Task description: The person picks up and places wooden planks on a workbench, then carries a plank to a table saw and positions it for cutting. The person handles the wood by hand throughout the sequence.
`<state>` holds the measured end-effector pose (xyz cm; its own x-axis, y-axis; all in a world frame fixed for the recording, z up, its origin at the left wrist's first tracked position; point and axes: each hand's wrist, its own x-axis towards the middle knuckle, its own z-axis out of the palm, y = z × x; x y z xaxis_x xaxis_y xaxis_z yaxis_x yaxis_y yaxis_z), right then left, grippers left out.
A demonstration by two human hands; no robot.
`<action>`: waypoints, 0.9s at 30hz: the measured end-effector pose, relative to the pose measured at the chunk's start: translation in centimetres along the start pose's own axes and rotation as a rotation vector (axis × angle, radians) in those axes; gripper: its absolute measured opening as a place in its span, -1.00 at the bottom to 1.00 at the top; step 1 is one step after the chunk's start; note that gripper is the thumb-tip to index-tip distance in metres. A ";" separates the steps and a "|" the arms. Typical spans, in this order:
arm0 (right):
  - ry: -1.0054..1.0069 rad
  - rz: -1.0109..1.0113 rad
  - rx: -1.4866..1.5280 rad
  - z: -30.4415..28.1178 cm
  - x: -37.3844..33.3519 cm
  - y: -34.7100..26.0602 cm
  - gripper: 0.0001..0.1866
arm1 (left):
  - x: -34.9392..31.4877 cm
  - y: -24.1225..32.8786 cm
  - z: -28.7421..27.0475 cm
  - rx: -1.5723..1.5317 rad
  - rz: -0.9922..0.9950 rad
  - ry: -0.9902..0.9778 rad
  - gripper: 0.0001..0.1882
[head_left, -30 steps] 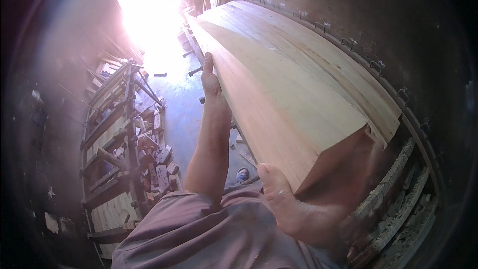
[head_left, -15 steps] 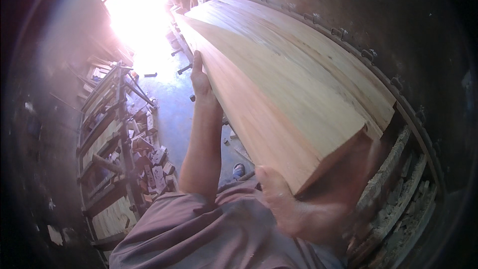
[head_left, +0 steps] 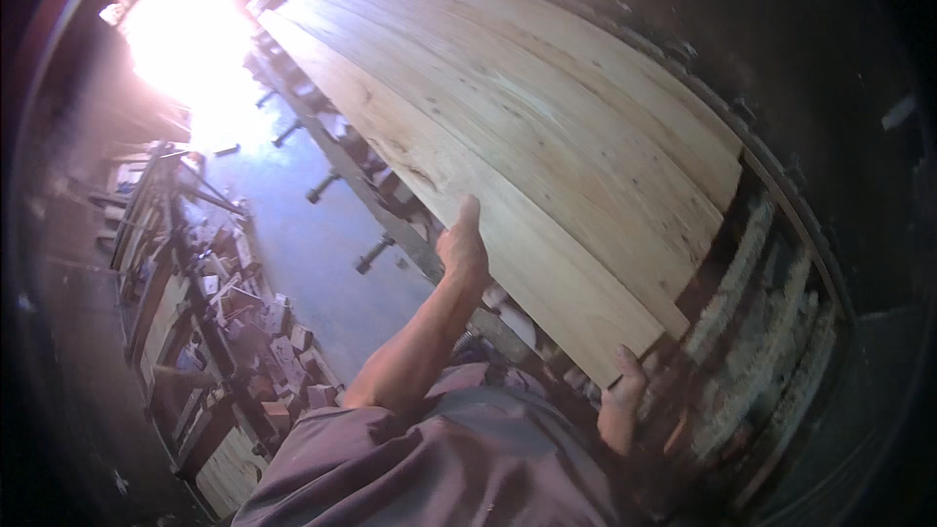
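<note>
Along the left long edge of the slatted frame (head_left: pixel 744 273), you have a pale plank (head_left: pixel 459 171) running beside the other boards (head_left: pixel 595 166); whether it touches them is unclear. Your left hand (head_left: pixel 465 249) grips its outer edge partway along, thumb on top and fingers hidden beneath. Your right hand (head_left: pixel 623 395) clasps the corner at the near end, thumb over the face. Bare, crusted slats show at the frame's near right corner. From its left edge, bolts (head_left: pixel 373 254) jut out over the floor (head_left: pixel 307 224). Beyond lie wood offcuts (head_left: pixel 278 337), heaped beside a dark rack (head_left: pixel 200 356).
</note>
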<state>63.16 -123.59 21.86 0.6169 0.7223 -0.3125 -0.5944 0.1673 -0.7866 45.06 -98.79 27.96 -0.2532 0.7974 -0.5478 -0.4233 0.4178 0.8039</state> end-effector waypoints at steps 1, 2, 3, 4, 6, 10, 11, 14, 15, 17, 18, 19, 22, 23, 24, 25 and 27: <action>0.084 0.053 -0.023 -0.1 0.0 0.3 -0.25 | 2.4 -2.6 -0.6 0.040 0.015 0.073 -0.39; 0.181 0.094 -0.048 -0.9 0.2 0.5 -0.22 | 4.3 -5.6 -0.6 0.086 0.021 0.132 -0.40; 0.190 0.102 -0.035 -2.2 0.8 0.9 -0.24 | 3.2 -5.9 0.4 0.180 0.000 0.135 -0.38; 0.179 0.115 -0.010 -3.3 1.2 1.6 -0.26 | 4.1 -7.8 -0.2 0.109 -0.001 0.110 -0.37; 0.201 0.159 0.008 -6.6 2.4 3.6 -0.30 | 6.2 -12.1 -1.8 -0.031 -0.002 0.065 -0.35; 0.283 0.135 -0.102 -8.5 3.9 3.9 -0.37 | 7.0 -16.5 -1.9 -0.075 0.027 -0.019 -0.39; 0.289 0.094 -0.146 -7.7 4.5 3.5 -0.40 | 7.6 -17.2 -2.1 -0.015 -0.030 -0.041 -0.38; 0.348 0.278 -0.065 -12.6 6.7 6.0 -0.46 | 9.0 -18.6 -2.0 0.072 -0.298 -0.017 -0.37; 0.373 0.321 -0.050 -13.1 7.4 6.5 -0.49 | 10.5 -20.2 -3.0 -0.013 -0.338 -0.051 -0.41; 0.434 0.400 -0.009 -13.3 8.3 7.7 -0.52 | 11.6 -21.0 -3.2 0.006 -0.443 -0.014 -0.43; 0.454 0.403 -0.028 -13.1 8.1 8.3 -0.52 | 11.3 -19.7 -3.1 0.112 -0.506 0.065 -0.42; 0.458 0.403 -0.046 -12.6 8.5 8.8 -0.52 | 12.4 -19.4 -4.3 0.216 -0.549 -0.013 -0.41; 0.491 0.394 -0.060 -18.6 8.9 12.7 -0.57 | 12.8 -18.2 -3.8 0.233 -0.304 -0.088 -0.41; 0.551 0.424 -0.076 -19.6 9.1 13.6 -0.57 | 11.3 -16.2 -1.9 0.268 -0.204 -0.032 -0.47; 0.598 0.459 -0.091 -19.8 9.3 14.1 -0.57 | 9.8 -13.7 0.3 0.298 -0.093 0.029 -0.53; 0.587 0.455 -0.327 -18.8 9.6 13.7 -0.58 | 10.8 -12.8 0.4 0.245 -0.038 0.084 -0.52; 0.422 0.266 -0.940 -20.6 9.7 10.5 -0.61 | 11.6 -11.9 1.0 0.240 0.062 0.050 -0.57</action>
<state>73.47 -128.65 -0.40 0.7617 0.3384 -0.5526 -0.2104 -0.6774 -0.7049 48.02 -94.13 12.24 -0.3175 0.8049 -0.5013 -0.1886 0.4645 0.8653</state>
